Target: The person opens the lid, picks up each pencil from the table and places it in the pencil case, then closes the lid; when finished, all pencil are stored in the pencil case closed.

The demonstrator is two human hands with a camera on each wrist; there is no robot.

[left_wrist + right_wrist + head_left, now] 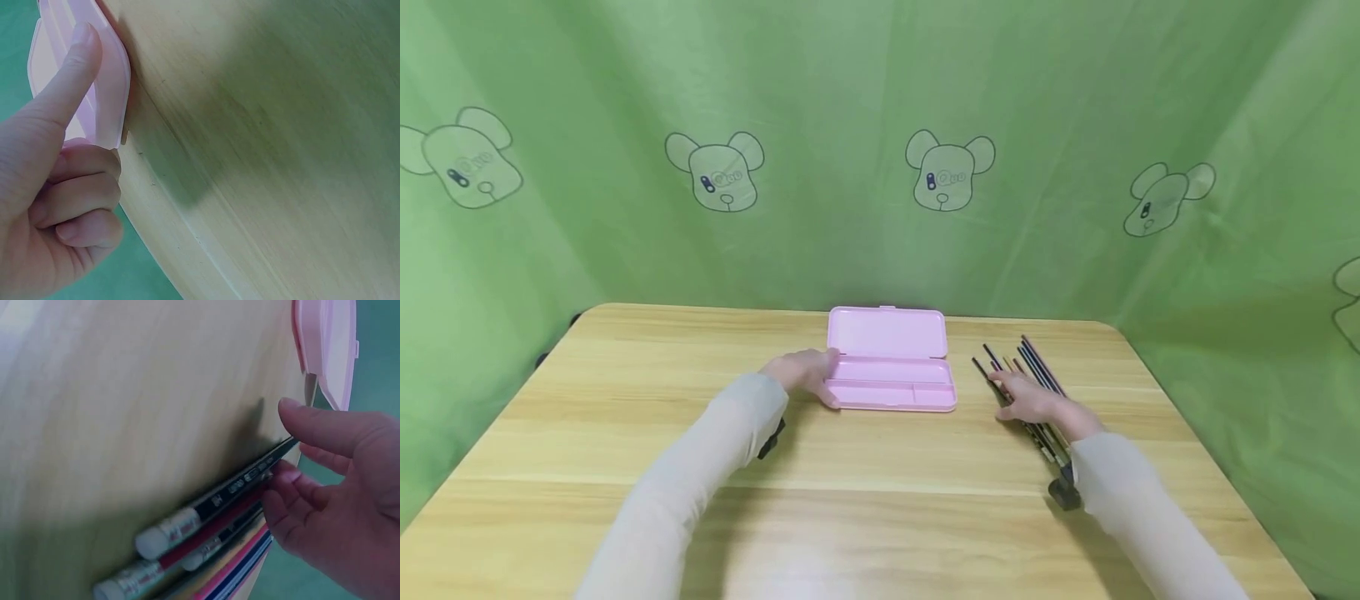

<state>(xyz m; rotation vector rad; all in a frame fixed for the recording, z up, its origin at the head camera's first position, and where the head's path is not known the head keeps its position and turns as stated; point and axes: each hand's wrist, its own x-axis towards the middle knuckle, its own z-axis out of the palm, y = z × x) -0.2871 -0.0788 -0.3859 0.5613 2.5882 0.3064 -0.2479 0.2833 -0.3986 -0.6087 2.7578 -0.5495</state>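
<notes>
A pink pencil case lies with its lid raised at the back of the table, its compartments showing bare pink. My left hand holds the case's left end. In the left wrist view the thumb lies over the rim, the other fingers curled at the end. Several pencils lie side by side on the right. Over them is my right hand, fingertips at the pencils. The right wrist view shows its thumb standing apart from a black pencil with a white eraser end, other fingers beside it.
The wooden table ends just behind the case. A green curtain with printed bear heads hangs around the back and sides. Dark wrist cameras sit under both sleeves, the right one near the pencils' lower ends.
</notes>
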